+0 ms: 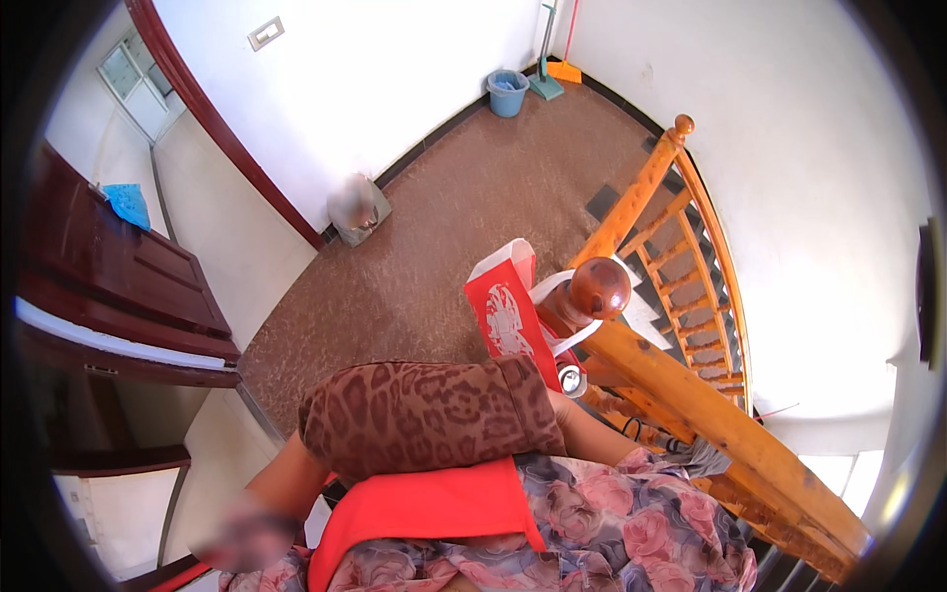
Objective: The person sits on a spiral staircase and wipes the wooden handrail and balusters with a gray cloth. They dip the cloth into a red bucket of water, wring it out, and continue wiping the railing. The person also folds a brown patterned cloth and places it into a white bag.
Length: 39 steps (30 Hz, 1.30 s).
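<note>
A brown leopard-print cloth bundle [429, 418] spans the space in front of my body. My two bare forearms reach in at its left and right ends, and both hands are hidden by the cloth. Just beyond the bundle's right end hangs a red carrier bag [507, 314] with a white print. Its white strap [577, 339] loops around the wooden newel post under the round finial [601, 288]. Low beside the bag is a small white-rimmed round object [570, 380], which I cannot identify. A red cloth panel [436, 503] lies over my floral garment [636, 518].
A wooden handrail [710, 414] descends on the right, and a balustrade [688, 274] lines the stairwell. A grey bag [370, 222], partly blurred, rests by the wall. A blue bucket [507, 95], green dustpan [546, 87] and orange broom [564, 72] stand in the far corner. A dark red door [126, 266] is left.
</note>
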{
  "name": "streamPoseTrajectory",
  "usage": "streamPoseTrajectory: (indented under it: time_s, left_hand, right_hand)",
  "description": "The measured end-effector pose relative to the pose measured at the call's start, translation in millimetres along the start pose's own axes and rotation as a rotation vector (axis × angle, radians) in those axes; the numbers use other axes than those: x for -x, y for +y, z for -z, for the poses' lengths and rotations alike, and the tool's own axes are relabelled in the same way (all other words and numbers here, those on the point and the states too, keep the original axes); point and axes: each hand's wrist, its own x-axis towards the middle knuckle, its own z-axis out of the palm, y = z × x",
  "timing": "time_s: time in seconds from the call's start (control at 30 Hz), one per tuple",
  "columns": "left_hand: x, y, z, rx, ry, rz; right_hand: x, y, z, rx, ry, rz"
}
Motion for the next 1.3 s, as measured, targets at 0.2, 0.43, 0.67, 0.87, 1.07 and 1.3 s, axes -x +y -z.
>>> streamPoseTrajectory:
  time_s: [0.2, 0.43, 0.67, 0.87, 1.07, 1.3]
  left_hand:
    - [25, -5, -3, -0.031, 0.019, -0.187]
    - [94, -38, 62, 0.2, -0.121, 0.46]
    - [22, 89, -4, -0.488, 0.403, -0.363]
    - [-29, -18, 1, -0.305, -0.196, 0.315]
    - [-24, -47, 9, 0.509, 0.074, 0.647]
    - [-21, -58, 6, 0.901, 0.197, 0.309]
  right_hand:
    - [27, -10, -29, 0.379, -0.208, 0.055]
    - [36, -8, -37, 0.317, 0.051, -0.162]
    - [13, -14, -11, 0.445, 0.253, 0.074]
    - [-20, -7, 34, 0.507, 0.51, 0.307]
    - [63, 29, 73, 0.429, 0.284, 0.358]
    - [-15, 36, 28, 0.745, 0.598, 0.333]
